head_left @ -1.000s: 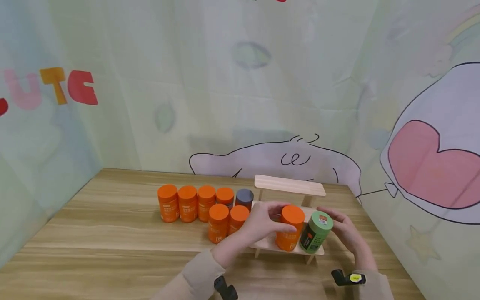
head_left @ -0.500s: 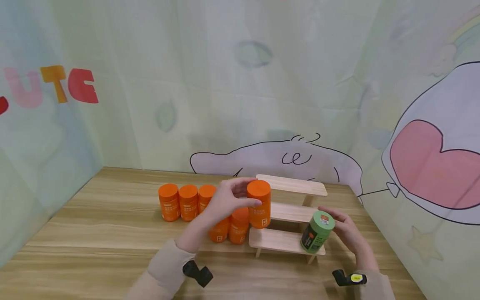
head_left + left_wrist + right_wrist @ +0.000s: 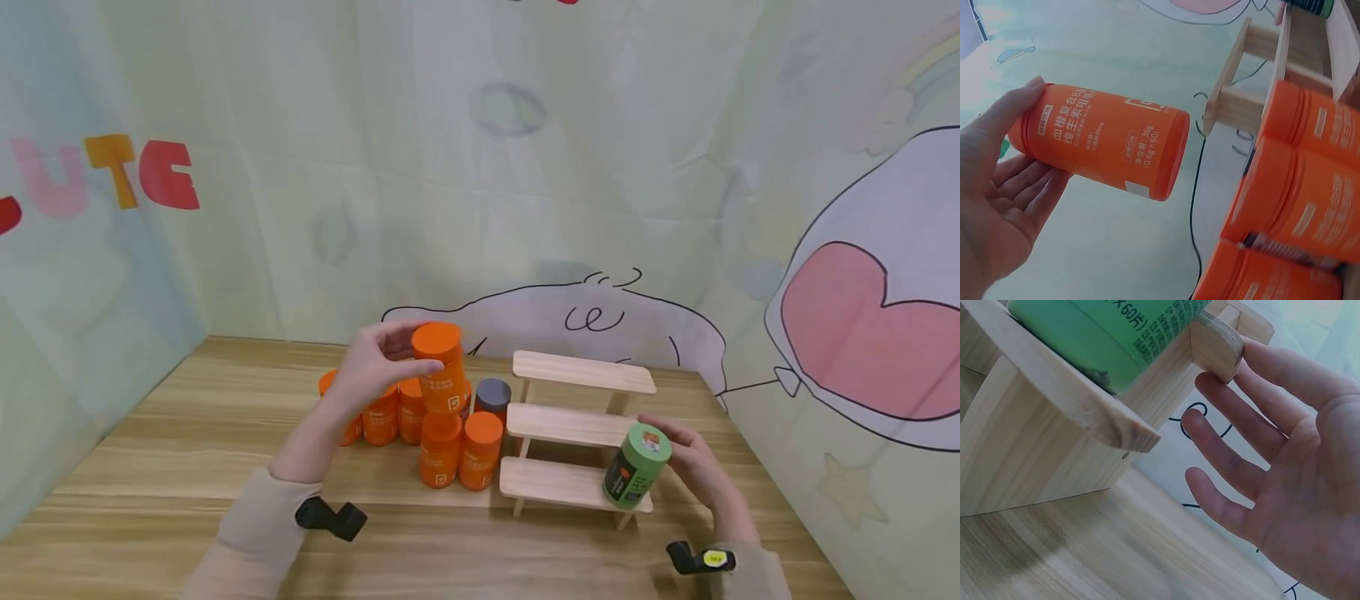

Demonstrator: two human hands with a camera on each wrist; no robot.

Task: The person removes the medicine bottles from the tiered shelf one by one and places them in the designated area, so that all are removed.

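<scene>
My left hand (image 3: 365, 371) grips an orange vitamin bottle (image 3: 442, 382) near its lid, thumb in front and fingers behind, raised above other orange bottles. Its printed label (image 3: 1110, 137) faces the left wrist camera. At the right, a green bottle (image 3: 637, 467) stands on the lowest tier of a three-tier wooden rack (image 3: 551, 483). My right hand (image 3: 701, 471) is beside the rack's right end, just behind the green bottle. In the right wrist view its fingers (image 3: 1229, 412) are loosely extended, with a fingertip at the rounded end of a tier (image 3: 1219, 347).
Two orange bottles (image 3: 440, 454) stand in front, left of the rack. Behind them is a row of several orange bottles (image 3: 380, 421), partly hidden by my left arm, and a dark-lidded bottle (image 3: 492, 396). A printed curtain (image 3: 285, 208) encloses the wooden table (image 3: 180, 467).
My left hand has lifted the orange vitamin bottle off the rack's lowest tier and carried it left and up, over the other bottles. The right hand and green bottle have stayed put.
</scene>
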